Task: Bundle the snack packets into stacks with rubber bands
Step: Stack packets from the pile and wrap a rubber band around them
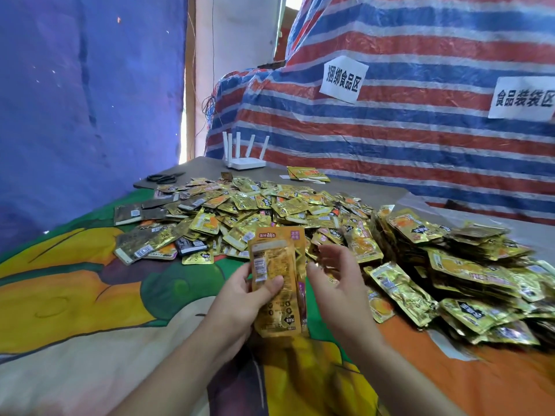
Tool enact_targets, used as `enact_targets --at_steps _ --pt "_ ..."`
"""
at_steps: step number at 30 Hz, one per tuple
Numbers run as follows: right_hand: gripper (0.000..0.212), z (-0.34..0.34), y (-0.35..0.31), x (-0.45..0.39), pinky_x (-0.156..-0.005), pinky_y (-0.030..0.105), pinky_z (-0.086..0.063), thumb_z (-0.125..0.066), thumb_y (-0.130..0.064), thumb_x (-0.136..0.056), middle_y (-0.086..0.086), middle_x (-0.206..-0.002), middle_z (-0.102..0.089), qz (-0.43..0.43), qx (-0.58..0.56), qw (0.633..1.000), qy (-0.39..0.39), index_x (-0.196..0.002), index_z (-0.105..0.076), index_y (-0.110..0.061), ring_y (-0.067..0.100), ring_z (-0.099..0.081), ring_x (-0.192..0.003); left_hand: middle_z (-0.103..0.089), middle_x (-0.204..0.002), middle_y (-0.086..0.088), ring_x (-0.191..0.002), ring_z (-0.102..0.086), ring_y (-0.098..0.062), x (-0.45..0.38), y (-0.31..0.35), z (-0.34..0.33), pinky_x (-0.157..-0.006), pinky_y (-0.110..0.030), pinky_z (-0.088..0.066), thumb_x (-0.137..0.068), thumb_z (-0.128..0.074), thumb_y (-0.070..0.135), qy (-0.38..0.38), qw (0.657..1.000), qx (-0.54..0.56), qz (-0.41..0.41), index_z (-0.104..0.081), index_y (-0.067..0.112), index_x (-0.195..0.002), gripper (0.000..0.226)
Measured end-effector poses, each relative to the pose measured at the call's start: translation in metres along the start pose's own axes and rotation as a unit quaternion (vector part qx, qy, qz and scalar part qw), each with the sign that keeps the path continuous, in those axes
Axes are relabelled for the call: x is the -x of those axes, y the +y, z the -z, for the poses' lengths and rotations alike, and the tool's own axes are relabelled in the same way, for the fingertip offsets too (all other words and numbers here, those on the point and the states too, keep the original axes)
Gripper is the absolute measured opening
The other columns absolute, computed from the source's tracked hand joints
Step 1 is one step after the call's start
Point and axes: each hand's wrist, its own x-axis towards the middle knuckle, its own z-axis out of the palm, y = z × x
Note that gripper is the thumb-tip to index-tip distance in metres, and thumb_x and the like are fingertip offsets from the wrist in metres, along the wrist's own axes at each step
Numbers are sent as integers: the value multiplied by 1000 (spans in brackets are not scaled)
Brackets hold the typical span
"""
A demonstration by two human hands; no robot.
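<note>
Over the near edge of the worktop, we hold a small stack of snack packets up in our left hand. The thumb presses on the front and the fingers curl round the back. Our right hand is just beside it, fingers spread and loose, holding nothing. The stack stands up tall, its long side running away from us, top end toward the big pile of packets in the middle of the worktop. We think the packets are light, thin and shiny, so they may slide apart. Best to pinch them near the middle. We cannot see a rubber band.
</note>
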Motion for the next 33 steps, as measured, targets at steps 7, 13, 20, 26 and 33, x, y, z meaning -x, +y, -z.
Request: enact_targets --at_steps 7,13,20,26,33 --pt "40 -12 -8 -12 -94 36 -53 -36 -48 -104 -7 -114 -70 -137 -113 978 -112 -120 -65 -27 11 -64 -109 -74 -110 3 -104 -70 -18 -29 2 -4 -83 -42 -58 -79 -76 37 -27 979 -180 -96 -58 37 -119 43" --pt "25 -18 13 -9 -98 39 -50 -41 -35 -106 -5 -118 -66 -74 -10 992 -100 -123 -54 -24 16 -61 -111 -64 -111 33 -107 -58 11 -36 -12 1 -92 -16 -46 -86 -67 41 -23 939 -314 -140 -49 47 -117 37" --pt "20 -23 37 4 -103 34 -47 -46 -34 -105 -16 -120 -65 -132 -37 982 -132 -122 -56 -37 4 -61 -112 -62 -113 30 -107 -55 16 -33 -23 17 -86 -8 -44 -87 -72 31 -76 918 -384 -64 -40 51 -117 48" --pt "34 -23 33 -3 -93 30 -54 -61 -22 -98 -19 -112 -69 -69 -88 991 -80 -124 -52 -43 0 -64 -105 -70 -111 16 -106 -65 -1 -34 -24 18 -89 -28 -55 -82 -78 20 -65 934 -346 -65 -56 40 -115 45" --pt "18 -7 22 -14 -68 22 -59 -67 -29 -94 -10 -98 -71 -154 -108 981 -50 -108 -56 -34 1 -71 -84 -66 -109 31 -98 -63 10 -26 -22 12 -75 -12 -50 -57 -64 86 -74 937 -328 -92 -44 50 -121 76"
